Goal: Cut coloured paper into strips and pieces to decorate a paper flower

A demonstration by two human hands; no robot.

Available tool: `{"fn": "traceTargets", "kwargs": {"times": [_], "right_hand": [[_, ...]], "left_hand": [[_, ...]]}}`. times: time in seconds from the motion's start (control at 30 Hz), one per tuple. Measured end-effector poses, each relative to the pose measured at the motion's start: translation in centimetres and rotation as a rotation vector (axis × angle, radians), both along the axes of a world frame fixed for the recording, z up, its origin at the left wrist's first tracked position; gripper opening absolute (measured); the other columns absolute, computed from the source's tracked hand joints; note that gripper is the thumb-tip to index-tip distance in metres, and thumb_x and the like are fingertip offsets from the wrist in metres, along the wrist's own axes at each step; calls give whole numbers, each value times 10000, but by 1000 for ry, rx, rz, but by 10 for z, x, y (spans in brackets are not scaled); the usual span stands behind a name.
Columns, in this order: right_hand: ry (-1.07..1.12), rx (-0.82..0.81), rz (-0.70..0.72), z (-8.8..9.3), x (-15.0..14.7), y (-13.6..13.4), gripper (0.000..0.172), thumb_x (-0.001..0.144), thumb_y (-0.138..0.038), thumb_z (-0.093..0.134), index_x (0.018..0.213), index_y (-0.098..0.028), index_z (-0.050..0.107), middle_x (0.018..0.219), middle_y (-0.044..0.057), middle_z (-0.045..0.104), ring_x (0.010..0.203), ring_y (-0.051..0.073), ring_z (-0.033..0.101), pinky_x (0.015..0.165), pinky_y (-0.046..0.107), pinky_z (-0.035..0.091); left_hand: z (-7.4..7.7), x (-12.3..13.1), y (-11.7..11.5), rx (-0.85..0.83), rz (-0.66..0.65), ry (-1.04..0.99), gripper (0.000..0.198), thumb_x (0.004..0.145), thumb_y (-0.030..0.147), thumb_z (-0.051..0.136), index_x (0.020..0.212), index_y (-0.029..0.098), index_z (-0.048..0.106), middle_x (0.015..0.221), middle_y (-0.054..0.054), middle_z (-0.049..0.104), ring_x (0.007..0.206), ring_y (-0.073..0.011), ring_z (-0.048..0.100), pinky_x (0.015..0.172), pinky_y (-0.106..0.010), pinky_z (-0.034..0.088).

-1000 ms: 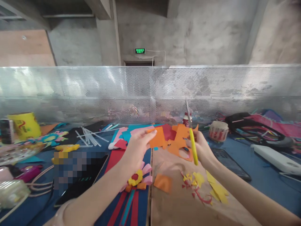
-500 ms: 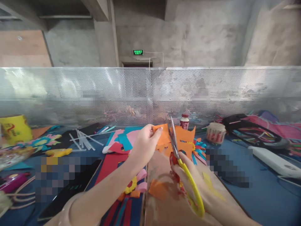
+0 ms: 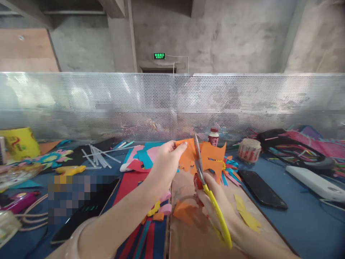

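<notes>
My left hand (image 3: 164, 163) pinches a piece of orange paper (image 3: 188, 153) between thumb and fingers, holding it up over the brown board (image 3: 180, 192). In my right hand (image 3: 217, 198) are scissors (image 3: 199, 165) with a yellow and red handle, their blades pointing up and nearly together. The blades stand at the right edge of the held piece; whether they touch it I cannot tell. Behind them is a larger orange sheet (image 3: 212, 153) with jagged cut edges. An orange scrap (image 3: 184, 212) and yellow scraps (image 3: 247, 216) lie on the board.
Left are a black tablet (image 3: 93, 212), a yellow glue gun (image 3: 70, 169) and clear glue sticks (image 3: 100, 158). A red-capped bottle (image 3: 213, 137), a round jar (image 3: 248, 150), a black phone (image 3: 262, 189) and a white power strip (image 3: 314, 182) stand or lie right. A perforated metal screen (image 3: 129, 104) spans the back.
The scissor blades are slightly closer together, and both hands have barely moved. The camera view has shifted a little, raising the background and moving the left-side things rightward.
</notes>
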State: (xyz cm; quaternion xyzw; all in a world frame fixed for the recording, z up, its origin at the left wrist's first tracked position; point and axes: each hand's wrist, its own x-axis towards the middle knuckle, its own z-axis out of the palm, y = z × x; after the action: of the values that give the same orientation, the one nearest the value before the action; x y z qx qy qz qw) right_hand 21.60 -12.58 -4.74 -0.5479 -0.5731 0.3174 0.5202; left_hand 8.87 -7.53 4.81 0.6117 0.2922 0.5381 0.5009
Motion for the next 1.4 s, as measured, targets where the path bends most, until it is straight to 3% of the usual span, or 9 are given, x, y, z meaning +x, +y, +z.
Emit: {"fn": "traceTargets", "kwargs": {"times": [0.47, 0.67, 0.8, 0.9, 1.0, 1.13, 1.2, 1.3, 1.4], "right_hand": [[58, 20, -15, 0, -2, -3, 45, 715, -211, 446, 740, -223, 410, 620, -63, 428, 544, 109, 443, 508, 234, 338], [132, -13, -31, 11, -5, -9, 56, 708, -247, 447, 737, -227, 402, 603, -54, 439, 536, 121, 444, 498, 245, 345], [250, -112, -8, 27, -5, -14, 148, 648, -316, 466, 726, -235, 370, 551, -63, 378, 466, 110, 400, 435, 236, 297], [351, -167, -3, 32, -5, -16, 218, 570, -352, 458, 721, -238, 349, 528, -72, 343, 437, 103, 364, 421, 237, 301], [342, -91, -5, 26, -4, -13, 185, 602, -339, 464, 720, -236, 365, 566, -60, 367, 470, 105, 398, 447, 236, 339], [267, -93, 5, 15, -4, -9, 138, 662, -283, 501, 735, -233, 395, 574, -65, 379, 484, 99, 407, 463, 227, 346], [292, -74, 4, 14, -5, -9, 133, 669, -289, 490, 741, -232, 395, 559, -70, 370, 476, 99, 390, 461, 229, 342], [274, -39, 33, 14, -5, -11, 101, 685, -269, 479, 731, -228, 399, 570, -70, 373, 499, 103, 404, 487, 232, 349], [165, 6, 62, 13, -3, -10, 63, 682, -191, 450, 696, -221, 396, 590, -63, 395, 530, 104, 417, 502, 231, 335]], "left_hand": [[13, -4, -2, -17, -26, -8, 168, 743, 331, 612, 779, 167, 621, 616, 7, 526, 512, -82, 466, 478, -217, 376], [20, -10, 7, 24, 87, 89, 216, 691, 338, 676, 832, 175, 677, 458, 39, 468, 395, -64, 403, 380, -203, 296], [18, -11, 19, 87, -31, -34, 175, 698, 268, 672, 831, 159, 707, 817, -89, 699, 740, -163, 648, 666, -270, 501], [14, -10, 25, 135, -105, -82, 190, 771, 288, 588, 792, 152, 719, 975, -120, 691, 947, -193, 628, 859, -312, 472], [11, -10, 26, 211, -18, -3, 134, 752, 263, 618, 774, 171, 713, 1025, -89, 679, 994, -187, 605, 905, -308, 447], [10, -10, 24, 211, 41, -26, 446, 670, 205, 707, 1100, 225, 595, 1197, -48, 594, 928, -170, 626, 856, -307, 483], [10, -10, 24, 157, 12, -85, 607, 661, 198, 719, 1221, 216, 484, 1110, -69, 636, 873, -173, 644, 797, -308, 512], [10, -9, 24, 124, 7, -115, 557, 665, 195, 716, 1177, 181, 495, 894, -58, 684, 804, -177, 657, 726, -299, 533], [10, -8, 24, 103, 11, -132, 449, 663, 199, 711, 1075, 169, 536, 915, -65, 673, 807, -191, 657, 702, -311, 541]]}}
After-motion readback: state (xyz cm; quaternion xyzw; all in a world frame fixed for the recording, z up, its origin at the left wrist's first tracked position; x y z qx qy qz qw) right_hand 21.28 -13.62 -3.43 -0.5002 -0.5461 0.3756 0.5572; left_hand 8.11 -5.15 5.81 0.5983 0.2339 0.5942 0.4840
